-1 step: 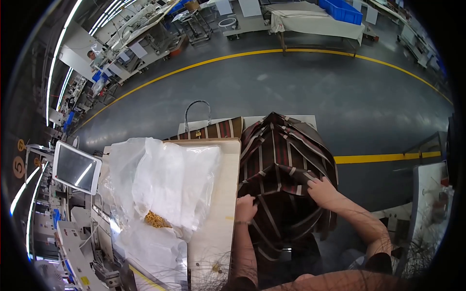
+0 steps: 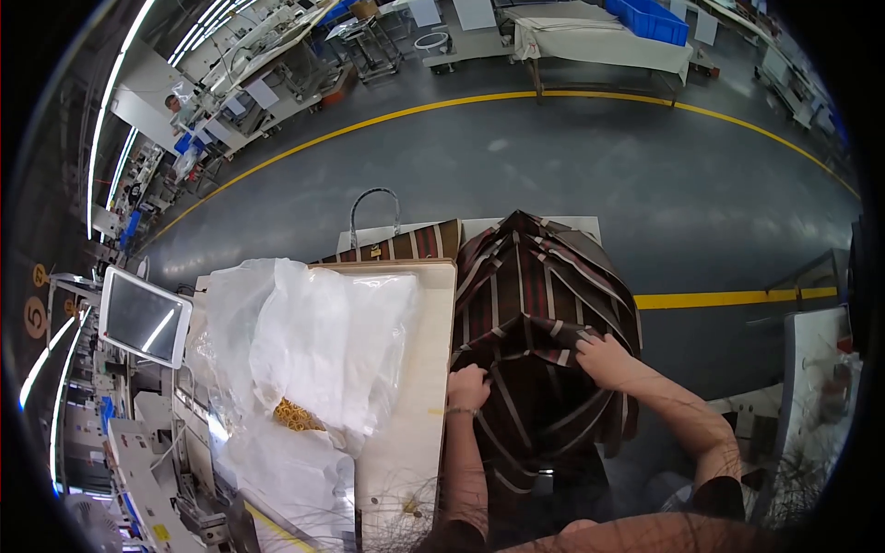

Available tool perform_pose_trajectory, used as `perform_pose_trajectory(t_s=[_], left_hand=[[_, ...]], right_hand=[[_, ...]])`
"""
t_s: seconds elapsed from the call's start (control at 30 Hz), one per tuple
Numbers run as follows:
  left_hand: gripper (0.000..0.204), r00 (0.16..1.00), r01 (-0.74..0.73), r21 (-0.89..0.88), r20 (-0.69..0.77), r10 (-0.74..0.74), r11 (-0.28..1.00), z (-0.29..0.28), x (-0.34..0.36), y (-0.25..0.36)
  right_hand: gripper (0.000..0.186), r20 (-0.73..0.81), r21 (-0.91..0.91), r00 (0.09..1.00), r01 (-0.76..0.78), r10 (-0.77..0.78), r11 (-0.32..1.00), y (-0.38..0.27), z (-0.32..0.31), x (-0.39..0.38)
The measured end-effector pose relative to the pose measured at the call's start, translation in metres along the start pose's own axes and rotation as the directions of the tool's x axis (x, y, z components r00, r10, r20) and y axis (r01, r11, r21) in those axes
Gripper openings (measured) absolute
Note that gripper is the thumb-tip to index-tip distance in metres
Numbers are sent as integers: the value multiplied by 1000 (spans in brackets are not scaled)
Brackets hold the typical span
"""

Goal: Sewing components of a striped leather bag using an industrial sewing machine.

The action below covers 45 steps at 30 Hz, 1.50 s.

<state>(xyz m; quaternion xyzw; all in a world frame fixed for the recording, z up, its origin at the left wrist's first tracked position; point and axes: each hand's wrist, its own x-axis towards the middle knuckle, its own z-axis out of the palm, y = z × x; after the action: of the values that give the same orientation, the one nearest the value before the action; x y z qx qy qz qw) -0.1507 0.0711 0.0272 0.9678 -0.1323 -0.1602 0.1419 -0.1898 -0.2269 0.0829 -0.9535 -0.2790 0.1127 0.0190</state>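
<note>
So you've got the striped fabric (image 2: pixel 530 336) bunched up at about 4 o'clock from the middle of your view, brown with red and pale stripes, folds peaking at the far end. Your right hand (image 2: pixel 606 361) is pinching its edge at 4 o'clock, and your left hand (image 2: pixel 468 387) has its fingers curled on the fabric's edge near 6. Over at 8 there's clear plastic wrap (image 2: pixel 332 341) with gold-coloured bits (image 2: pixel 297 417) showing, a tilted screen (image 2: pixel 145 316) at 9, and a striped bag (image 2: pixel 417 244) around 11.
</note>
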Motion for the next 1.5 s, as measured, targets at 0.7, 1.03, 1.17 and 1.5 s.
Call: perform_pose_trajectory(t_s=[0.7, 1.03, 1.17, 1.5], left_hand=[[19, 998, 38, -7, -43, -38, 999, 68, 50, 23], [15, 992, 27, 28, -123, -23, 999, 53, 48, 39], [15, 967, 52, 103, -255, -24, 993, 51, 53, 44], [15, 972, 118, 54, -210, -104, 992, 48, 79, 30]], right_hand=[[39, 6, 448, 863, -454, 506, 770, 32, 75, 127], [28, 177, 535, 969, -243, 174, 809, 54, 58, 153], [24, 326, 307, 898, -397, 297, 865, 58, 37, 159], [36, -18, 747, 886, -297, 464, 595, 4, 41, 102]])
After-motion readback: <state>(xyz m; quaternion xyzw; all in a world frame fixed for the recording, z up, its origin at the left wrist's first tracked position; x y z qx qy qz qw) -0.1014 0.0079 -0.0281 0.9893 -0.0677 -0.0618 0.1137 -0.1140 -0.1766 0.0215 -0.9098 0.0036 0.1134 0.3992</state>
